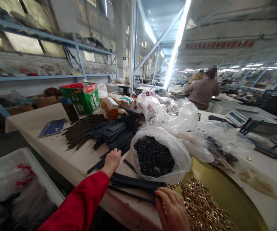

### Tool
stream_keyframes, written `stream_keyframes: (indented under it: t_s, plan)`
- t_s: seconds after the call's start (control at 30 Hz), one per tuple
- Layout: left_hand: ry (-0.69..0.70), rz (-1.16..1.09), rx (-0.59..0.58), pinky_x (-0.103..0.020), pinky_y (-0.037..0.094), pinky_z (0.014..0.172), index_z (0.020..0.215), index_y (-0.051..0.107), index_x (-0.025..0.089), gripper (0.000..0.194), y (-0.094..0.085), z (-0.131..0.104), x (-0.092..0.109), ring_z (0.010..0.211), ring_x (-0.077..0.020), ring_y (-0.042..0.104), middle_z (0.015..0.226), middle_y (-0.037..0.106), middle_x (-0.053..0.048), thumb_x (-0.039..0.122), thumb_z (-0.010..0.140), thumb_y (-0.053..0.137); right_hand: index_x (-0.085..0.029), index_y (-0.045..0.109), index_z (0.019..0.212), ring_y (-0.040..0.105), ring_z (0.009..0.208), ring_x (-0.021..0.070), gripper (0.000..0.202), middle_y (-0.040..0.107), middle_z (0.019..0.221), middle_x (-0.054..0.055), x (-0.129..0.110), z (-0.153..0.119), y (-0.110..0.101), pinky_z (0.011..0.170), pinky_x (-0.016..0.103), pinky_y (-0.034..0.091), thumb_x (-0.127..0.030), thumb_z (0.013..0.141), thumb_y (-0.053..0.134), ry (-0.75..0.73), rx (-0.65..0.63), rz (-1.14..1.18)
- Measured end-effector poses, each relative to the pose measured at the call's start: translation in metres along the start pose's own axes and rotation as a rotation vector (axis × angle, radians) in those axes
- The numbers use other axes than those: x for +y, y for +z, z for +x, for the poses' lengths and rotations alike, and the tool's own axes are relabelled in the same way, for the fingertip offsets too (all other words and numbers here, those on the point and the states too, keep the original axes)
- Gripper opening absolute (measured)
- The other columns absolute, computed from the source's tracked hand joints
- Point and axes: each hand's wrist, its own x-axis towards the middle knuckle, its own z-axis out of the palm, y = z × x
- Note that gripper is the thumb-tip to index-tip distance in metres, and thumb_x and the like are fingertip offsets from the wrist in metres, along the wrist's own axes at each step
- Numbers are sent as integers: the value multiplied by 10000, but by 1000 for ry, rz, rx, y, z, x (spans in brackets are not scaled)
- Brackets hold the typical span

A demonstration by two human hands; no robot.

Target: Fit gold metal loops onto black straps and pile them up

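likely handling strips point(136, 183) by table's point(77, 158) near edge: right hand point(173, 207) pinches ends, left hand point(111, 162) half-curled, hold unclear; next needs steadiness.

One left hand point(111, 161); one right hand point(172, 207); one open bag point(183, 162); one tray point(227, 186); one notebook point(52, 127); one green box point(83, 100); one scale point(236, 118); one white bin point(45, 180). Strips point(135, 183), black pieces point(153, 157) and buckles point(202, 203): numerous, not individually countable.
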Motion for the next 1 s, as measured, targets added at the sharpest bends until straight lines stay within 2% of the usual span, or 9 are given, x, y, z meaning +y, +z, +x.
stream_keyframes:
  t_s: [0.17,0.3,0.4,0.5,0.6,0.67,0.77,0.83,1.0]
  plan:
    - [-25,-104,-1,-372,464,709,1069,505,36,333,-27,-19,-9,832,-275,625,923,612,-199,61,845,260,-227,596,932,599,866,204,151,654,936,57,-18,10,-11,774,331,447,-208,844,475,211,-67,253]
    - [45,-290,-63,-268,466,742,1120,484,122,315,-53,-72,-14,841,-193,624,918,646,-91,189,872,301,-197,547,1055,596,723,180,288,632,800,54,-16,18,-5,648,290,472,-385,854,459,618,-97,662]
    - [156,-784,-319,-238,459,720,1036,536,178,288,-67,-119,-3,799,-173,600,867,647,-33,311,870,341,-171,451,1145,489,473,120,534,554,622,-17,-11,31,3,435,227,384,-578,800,437,897,-158,1030]
    - [163,-1027,-670,-205,445,642,887,582,187,213,-72,-145,21,696,-141,571,790,636,-2,289,827,403,-193,485,911,357,394,63,454,434,540,-81,-10,44,7,376,179,271,-612,738,504,1038,-149,1145]
    - [87,-1245,-894,-179,416,535,892,553,180,187,-67,-139,47,596,-108,543,725,612,13,298,793,447,-201,448,697,333,405,56,363,355,498,-97,-12,54,11,383,171,254,-541,726,570,974,-265,1119]
    - [-13,-1407,-960,-166,372,441,965,500,166,256,-61,-123,62,478,-80,496,659,579,25,350,814,406,-199,485,728,401,443,78,302,426,531,-73,-5,62,16,402,182,299,-494,767,539,838,-389,1079]
    - [-183,-1538,-927,-152,318,365,985,452,142,277,-50,-97,73,385,-57,433,604,546,40,346,808,391,-190,529,923,541,588,135,262,564,679,-4,21,81,30,504,225,415,-388,879,363,657,-377,717]
    - [-247,-1570,-903,-145,304,344,968,448,139,252,-45,-85,74,369,-52,428,597,547,40,310,790,403,-180,549,956,587,785,165,201,608,867,53,45,95,43,681,256,451,-263,868,388,497,-373,254]
    - [-289,-1613,-903,-133,307,330,950,452,135,224,-35,-76,68,365,-44,447,609,568,29,270,782,393,-165,594,880,595,823,203,133,608,896,88,75,111,75,723,285,421,-128,794,500,442,-494,51]
